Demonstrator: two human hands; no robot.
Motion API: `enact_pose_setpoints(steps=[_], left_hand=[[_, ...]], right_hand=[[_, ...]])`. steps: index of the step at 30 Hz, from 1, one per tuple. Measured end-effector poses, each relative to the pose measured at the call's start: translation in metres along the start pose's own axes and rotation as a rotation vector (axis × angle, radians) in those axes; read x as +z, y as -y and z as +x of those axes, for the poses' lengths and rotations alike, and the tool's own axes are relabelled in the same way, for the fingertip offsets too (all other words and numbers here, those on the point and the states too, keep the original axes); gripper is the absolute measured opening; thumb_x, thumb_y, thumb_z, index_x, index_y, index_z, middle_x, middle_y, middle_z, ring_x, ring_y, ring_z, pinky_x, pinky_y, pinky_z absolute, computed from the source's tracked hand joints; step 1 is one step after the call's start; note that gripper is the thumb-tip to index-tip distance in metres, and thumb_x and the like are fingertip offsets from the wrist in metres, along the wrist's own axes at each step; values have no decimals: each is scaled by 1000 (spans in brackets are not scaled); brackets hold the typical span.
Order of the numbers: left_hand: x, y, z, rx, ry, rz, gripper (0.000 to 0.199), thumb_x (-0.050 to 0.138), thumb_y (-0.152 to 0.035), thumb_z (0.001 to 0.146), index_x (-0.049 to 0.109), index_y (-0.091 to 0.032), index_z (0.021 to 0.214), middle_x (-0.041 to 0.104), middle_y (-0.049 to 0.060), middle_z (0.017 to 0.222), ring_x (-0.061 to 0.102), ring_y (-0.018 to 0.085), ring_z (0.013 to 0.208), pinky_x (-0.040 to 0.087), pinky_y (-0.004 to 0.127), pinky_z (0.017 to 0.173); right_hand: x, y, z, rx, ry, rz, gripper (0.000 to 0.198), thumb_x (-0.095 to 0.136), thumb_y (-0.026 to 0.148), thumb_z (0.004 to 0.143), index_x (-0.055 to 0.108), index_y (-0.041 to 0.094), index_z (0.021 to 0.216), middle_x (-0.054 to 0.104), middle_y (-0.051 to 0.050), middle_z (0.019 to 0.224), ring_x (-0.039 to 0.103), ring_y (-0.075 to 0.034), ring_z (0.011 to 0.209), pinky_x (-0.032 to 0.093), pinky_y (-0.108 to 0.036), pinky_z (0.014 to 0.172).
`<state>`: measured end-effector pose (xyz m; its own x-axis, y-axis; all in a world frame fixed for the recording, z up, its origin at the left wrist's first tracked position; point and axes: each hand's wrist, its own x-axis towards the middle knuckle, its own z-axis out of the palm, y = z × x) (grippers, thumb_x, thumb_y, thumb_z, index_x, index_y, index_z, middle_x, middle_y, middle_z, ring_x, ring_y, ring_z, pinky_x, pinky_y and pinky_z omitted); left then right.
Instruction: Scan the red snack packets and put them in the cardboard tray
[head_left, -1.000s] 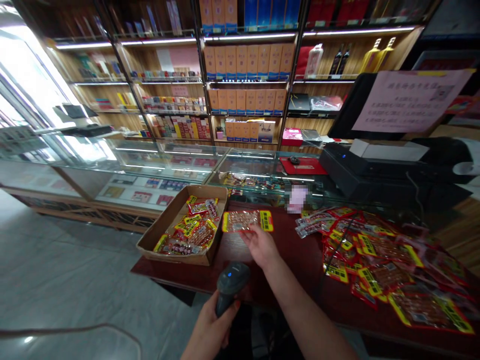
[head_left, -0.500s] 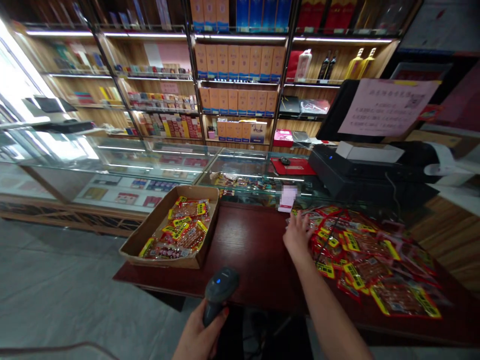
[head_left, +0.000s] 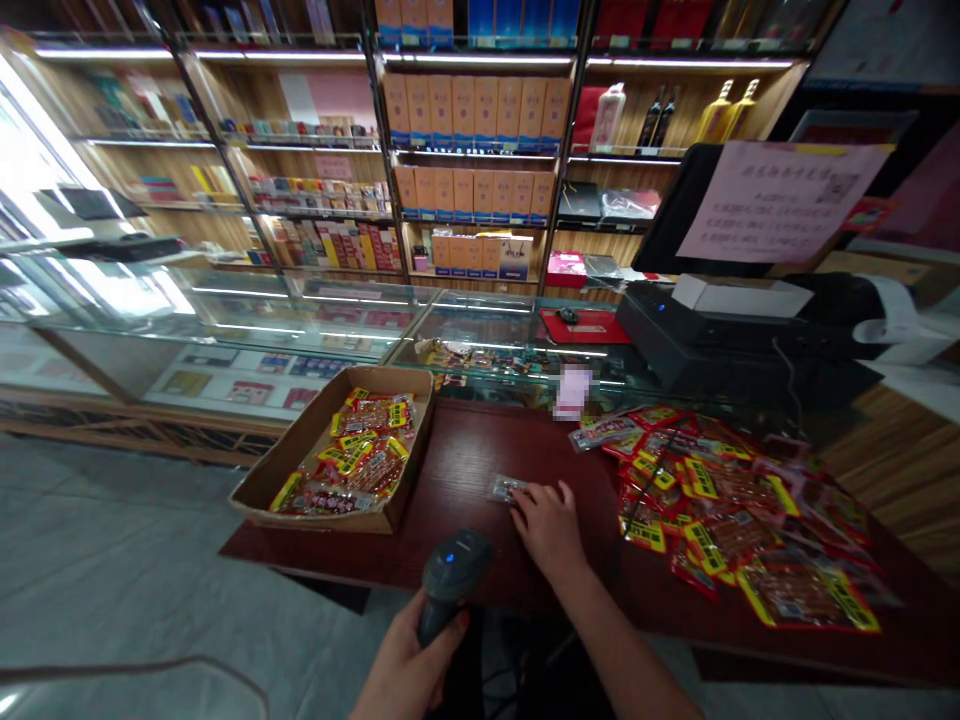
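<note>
My left hand (head_left: 420,650) is wrapped round the handle of a dark barcode scanner (head_left: 456,565), whose head shows a small blue light. On the dark red table, my right hand (head_left: 547,525) has its fingers on the end of a small clear snack packet (head_left: 505,488); part of that packet is hidden under the fingers. To the right lies a spread heap of red and yellow snack packets (head_left: 701,480). A narrow silvery packet (head_left: 602,431) rests at the heap's left edge. On the left side of the table stands an open cardboard box (head_left: 401,490) with several similar packets inside.
Behind the table runs a glass display counter (head_left: 322,315). A red mat (head_left: 585,327) with a mouse lies on the glass. At right stand a black cash drawer (head_left: 675,340) and a monitor with a paper sign (head_left: 784,205). Shelves of boxes and bottles line the wall.
My right hand has moved left and toward me, away from the heap, with a small snack packet at its fingers. The scanner in my left hand has shifted slightly right.
</note>
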<state>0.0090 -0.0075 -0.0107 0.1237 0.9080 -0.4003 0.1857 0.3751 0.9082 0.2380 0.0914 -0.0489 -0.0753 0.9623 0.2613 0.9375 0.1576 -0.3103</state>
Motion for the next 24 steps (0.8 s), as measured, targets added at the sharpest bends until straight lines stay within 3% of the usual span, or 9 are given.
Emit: enact_pose_setpoints(steps=[3,7,9,12,15,24], left_hand=[[-5,-10,-4,-9,-22,30,63,70,-73,67,62,-16,91,41,-12,42,34,7,32,25,18,35],[-11,-13,-3,-9,-59,53,65,69,-74,66,60,-16,93,40,-13,43,36,8,32,27,19,35],[-12,-12,-3,-4,-68,48,67,68,-75,66,59,-17,98,41,-13,42,37,8,32,29,19,35],[-11,-13,-4,-14,-77,39,68,69,-75,65,60,-16,97,42,-12,42,38,9,33,31,19,34],[-10,-17,-7,-26,-67,35,69,70,-77,62,62,-15,93,41,-12,44,37,8,33,31,19,33],[-11,-20,-12,5,-42,80,64,65,-78,67,60,-17,86,39,-11,49,36,7,36,33,20,35]], right_hand=[[3,18,-12,24,-34,99,28,57,37,93,69,33,119,67,-8,124,57,-27,115,31,-49,110],[0,-1,-10,190,-23,146,39,61,35,90,62,26,128,62,-12,135,52,-31,128,32,-52,110],[2,-14,-8,197,21,180,32,66,31,87,66,24,118,62,-12,136,51,-33,130,30,-56,111],[5,-23,-8,141,52,316,22,70,23,81,67,24,102,64,-10,129,56,-30,124,39,-48,107],[3,-22,-8,133,67,401,36,71,19,77,65,26,112,66,-7,116,62,-27,111,47,-41,99],[-3,-20,-11,133,87,422,25,72,16,73,65,24,96,65,-5,104,61,-25,101,47,-36,94]])
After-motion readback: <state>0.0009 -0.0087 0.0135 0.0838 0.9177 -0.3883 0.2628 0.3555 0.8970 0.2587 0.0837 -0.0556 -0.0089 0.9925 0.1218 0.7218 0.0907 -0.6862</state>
